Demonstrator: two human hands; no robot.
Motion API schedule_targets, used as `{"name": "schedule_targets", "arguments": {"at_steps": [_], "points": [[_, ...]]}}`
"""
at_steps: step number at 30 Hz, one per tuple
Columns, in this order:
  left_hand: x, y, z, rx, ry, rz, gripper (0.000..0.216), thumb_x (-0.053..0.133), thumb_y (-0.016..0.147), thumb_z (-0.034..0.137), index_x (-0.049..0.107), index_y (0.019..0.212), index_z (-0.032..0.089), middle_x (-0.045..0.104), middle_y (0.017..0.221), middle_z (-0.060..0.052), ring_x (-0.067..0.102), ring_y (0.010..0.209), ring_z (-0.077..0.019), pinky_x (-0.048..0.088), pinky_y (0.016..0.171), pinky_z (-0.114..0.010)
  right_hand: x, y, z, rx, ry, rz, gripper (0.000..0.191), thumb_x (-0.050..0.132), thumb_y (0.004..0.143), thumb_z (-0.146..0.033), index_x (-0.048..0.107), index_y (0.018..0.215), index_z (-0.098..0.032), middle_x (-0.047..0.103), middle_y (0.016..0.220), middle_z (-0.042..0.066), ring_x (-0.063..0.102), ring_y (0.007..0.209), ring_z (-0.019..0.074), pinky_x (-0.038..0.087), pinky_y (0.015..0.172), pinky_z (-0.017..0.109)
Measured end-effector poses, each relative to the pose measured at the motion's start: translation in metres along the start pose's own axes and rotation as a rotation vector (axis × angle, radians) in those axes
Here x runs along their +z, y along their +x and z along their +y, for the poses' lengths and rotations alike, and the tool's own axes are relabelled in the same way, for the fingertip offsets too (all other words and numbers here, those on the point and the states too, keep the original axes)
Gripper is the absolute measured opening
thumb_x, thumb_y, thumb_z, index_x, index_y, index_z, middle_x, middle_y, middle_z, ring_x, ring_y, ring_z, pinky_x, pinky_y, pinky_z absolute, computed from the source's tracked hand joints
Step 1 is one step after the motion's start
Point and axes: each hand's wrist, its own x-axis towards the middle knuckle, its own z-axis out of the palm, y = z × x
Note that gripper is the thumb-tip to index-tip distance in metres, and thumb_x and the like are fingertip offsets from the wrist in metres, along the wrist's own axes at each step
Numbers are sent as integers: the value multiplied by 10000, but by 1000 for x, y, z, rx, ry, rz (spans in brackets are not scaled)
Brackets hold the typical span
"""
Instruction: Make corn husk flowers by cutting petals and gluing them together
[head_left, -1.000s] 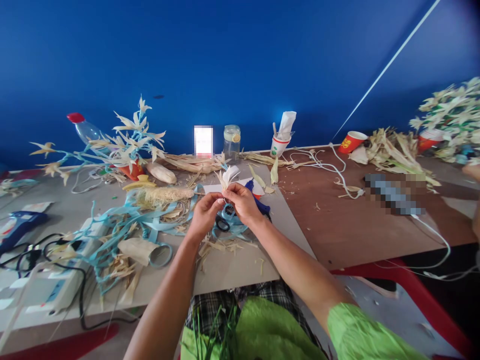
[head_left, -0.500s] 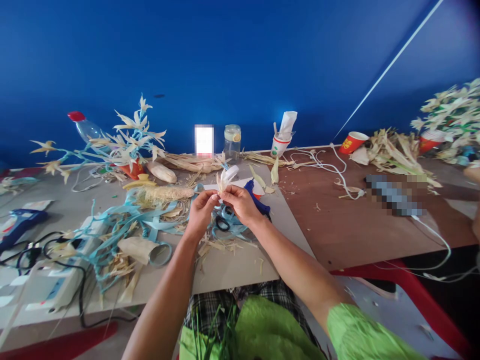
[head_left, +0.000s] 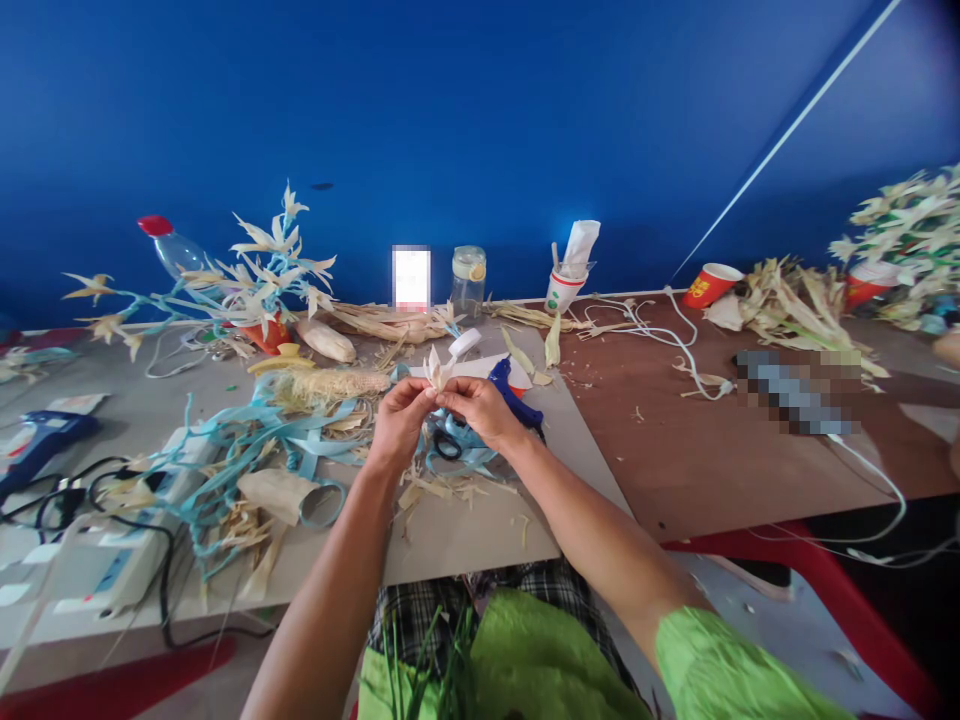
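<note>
A small pale corn-husk flower [head_left: 437, 370] stands upright between my fingertips, its petals pointing up. My left hand [head_left: 401, 418] pinches its base from the left, and my right hand [head_left: 478, 408] pinches it from the right, thumbs nearly touching. Just behind the flower lies a white cap or roll [head_left: 466, 343]. Below and between my hands are blue ribbon and black-handled scissors [head_left: 448, 445], partly hidden. A blue glue gun [head_left: 514, 395] lies right beside my right hand. To the left of my left hand is a bare corn cob [head_left: 337, 386].
Tangled blue ribbon [head_left: 225, 465] and a power strip [head_left: 142, 550] with black cables cover the left side. A husk-flower branch arrangement [head_left: 274, 250] stands behind. Along the wall are a glass jar [head_left: 468, 285], a white cup [head_left: 564, 290] and a red cup [head_left: 712, 286].
The husk flower has come down slightly and turned more upright between my fingers. The white cap behind it shows more clearly now. My view has shifted a little.
</note>
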Motion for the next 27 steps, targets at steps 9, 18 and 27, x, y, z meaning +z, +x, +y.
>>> {"name": "schedule_targets", "arguments": {"at_steps": [9,18,27], "points": [[2,-1,4,-70,-59,-61,213,781,615,291,663,728,154,638,665,10,580,633,-100,470,669,-251,-8,4,7,115,135,-109,307,757,615,-351,527,566,-153,393,495,-77,324,481,51,210,495,226],[-1,2,0,-49,-17,-70,180,768,631,290,715,746,162,663,710,-11,589,654,-117,475,671,-263,-5,3,1,200,238,-93,307,807,534,-321,564,607,-149,464,522,-69,360,497,50,232,503,225],[-4,-1,3,-64,4,-150,202,776,620,313,729,722,145,644,685,-28,578,662,-134,468,705,-287,-3,4,4,182,253,-114,368,827,499,-312,507,593,-155,470,548,-73,378,512,47,266,521,213]]}}
